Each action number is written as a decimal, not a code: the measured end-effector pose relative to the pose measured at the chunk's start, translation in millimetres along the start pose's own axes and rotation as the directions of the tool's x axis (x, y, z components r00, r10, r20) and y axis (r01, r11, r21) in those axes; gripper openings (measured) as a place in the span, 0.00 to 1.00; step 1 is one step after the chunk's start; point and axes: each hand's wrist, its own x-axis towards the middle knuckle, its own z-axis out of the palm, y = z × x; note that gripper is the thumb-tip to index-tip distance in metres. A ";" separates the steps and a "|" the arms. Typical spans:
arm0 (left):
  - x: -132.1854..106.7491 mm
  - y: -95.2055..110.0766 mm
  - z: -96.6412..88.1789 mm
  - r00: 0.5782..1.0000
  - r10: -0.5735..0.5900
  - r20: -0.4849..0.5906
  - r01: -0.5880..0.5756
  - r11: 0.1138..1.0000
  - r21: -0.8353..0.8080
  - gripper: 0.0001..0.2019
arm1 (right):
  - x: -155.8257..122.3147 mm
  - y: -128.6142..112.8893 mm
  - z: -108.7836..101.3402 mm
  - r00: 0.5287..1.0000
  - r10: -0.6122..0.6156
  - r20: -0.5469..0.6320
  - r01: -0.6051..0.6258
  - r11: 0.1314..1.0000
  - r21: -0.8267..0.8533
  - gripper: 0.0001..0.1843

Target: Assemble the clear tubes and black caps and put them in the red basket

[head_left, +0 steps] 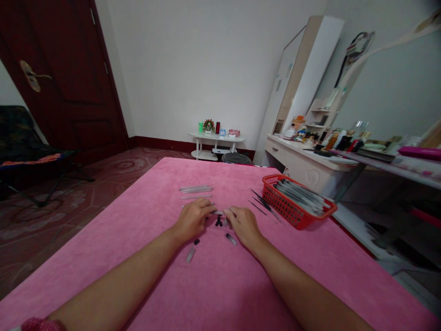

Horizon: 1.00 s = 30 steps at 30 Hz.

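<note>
Left hand (193, 219) and right hand (244, 225) are curled knuckles-up, fingertips pinching one thin tube (219, 212) between them, mid-cloth. Risk: the tube may slip from so slight a pinch, and a wrist could sweep the loose caps (231, 239) and black bit (218, 222) away. Pink cloth (172, 294) covers the table. Red basket (289, 214) at right, spare tubes (195, 188) ahead. Room: dark door (69, 69), white dresser (296, 161).

Head view: worn on my head, looking forward and down along my forearms.
Facing: across the pink table (220, 285) toward the white wall (193, 69) beyond my grip.
Nearness: close; my left hand (193, 219) and right hand (244, 225) meet mid-frame.
Edge: red basket (291, 212) right of my grip.
</note>
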 end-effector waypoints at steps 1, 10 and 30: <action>0.1 0.0 -0.3 1.000 0.000 -0.006 0.000 1.000 -0.002 0.08 | -0.2 0.3 -0.2 1.000 0.018 0.017 -0.018 1.000 0.001 0.23; -1.4 -20.7 -0.6 0.896 -0.289 -0.338 0.183 0.932 -0.312 0.10 | 7.6 7.9 -11.3 0.990 -0.120 0.079 0.125 0.990 -0.059 0.05; 4.5 -15.4 5.5 0.681 -0.728 0.078 0.102 -0.011 -0.995 0.15 | 6.6 6.5 -6.8 0.999 -0.003 0.039 -0.002 0.992 0.130 0.06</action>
